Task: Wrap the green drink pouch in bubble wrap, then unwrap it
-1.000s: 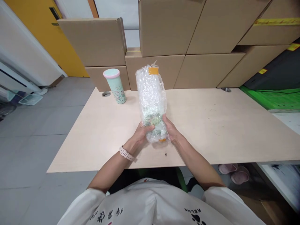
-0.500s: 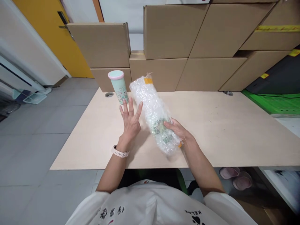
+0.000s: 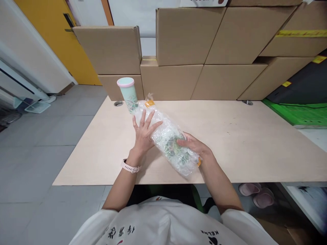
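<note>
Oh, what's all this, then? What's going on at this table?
A person's right hand grips the near end of a bubble-wrapped parcel, thumb on top, while the left hand has its fingers spread over the far part. Orange tape shows at both ends. A green cup stands on the table by the far end, and boxes are stacked behind.

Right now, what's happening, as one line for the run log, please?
left hand: open, spread over bubble-wrapped bundle | right hand: holding its near end | mint cup: standing on table, by bundle's far end
</note>
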`<state>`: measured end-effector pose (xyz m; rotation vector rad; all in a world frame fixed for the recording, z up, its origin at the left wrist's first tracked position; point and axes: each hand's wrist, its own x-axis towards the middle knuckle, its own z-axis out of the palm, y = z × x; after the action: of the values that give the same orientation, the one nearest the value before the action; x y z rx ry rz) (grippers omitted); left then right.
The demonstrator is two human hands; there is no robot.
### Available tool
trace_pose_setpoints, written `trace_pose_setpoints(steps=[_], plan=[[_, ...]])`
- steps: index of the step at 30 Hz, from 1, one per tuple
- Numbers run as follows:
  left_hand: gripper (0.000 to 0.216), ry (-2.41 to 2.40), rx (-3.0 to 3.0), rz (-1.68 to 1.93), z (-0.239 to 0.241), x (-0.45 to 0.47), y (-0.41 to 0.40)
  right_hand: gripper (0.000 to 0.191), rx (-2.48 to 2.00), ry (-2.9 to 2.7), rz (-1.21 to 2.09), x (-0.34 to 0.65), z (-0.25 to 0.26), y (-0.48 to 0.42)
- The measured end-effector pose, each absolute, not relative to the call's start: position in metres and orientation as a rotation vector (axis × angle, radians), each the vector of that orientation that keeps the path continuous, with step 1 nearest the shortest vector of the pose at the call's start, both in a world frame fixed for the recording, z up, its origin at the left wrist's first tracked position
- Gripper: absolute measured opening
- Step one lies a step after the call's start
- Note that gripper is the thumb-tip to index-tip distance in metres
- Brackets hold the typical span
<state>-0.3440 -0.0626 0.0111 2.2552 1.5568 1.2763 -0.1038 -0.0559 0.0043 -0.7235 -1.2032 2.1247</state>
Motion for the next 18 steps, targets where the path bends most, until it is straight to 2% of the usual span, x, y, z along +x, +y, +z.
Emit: trace_pose_setpoints(steps=[5, 9, 13, 18], plan=[[0.029, 1.178, 1.697, 1.234, 0.008, -0.338, -0.066, 0.054, -0.668, -1.132, 2.049, -0.112, 0.005, -0.061], [0.037, 0.989, 1.154, 1.234, 0.005, -0.329, -0.067, 0.051, -0.679, -1.045, 1.903, -0.134, 0.003, -0.061], [0.047, 0.681, 0.765, 1.123, 0.004, -0.314, -0.074, 0.047, -0.844, -0.901, 1.560, -0.149, -0.003, -0.058], [0.060, 0.670, 0.768, 1.059, -0.002, -0.292, -0.084, 0.035, -1.145, -1.146, 1.011, -0.153, -0.005, -0.060]])
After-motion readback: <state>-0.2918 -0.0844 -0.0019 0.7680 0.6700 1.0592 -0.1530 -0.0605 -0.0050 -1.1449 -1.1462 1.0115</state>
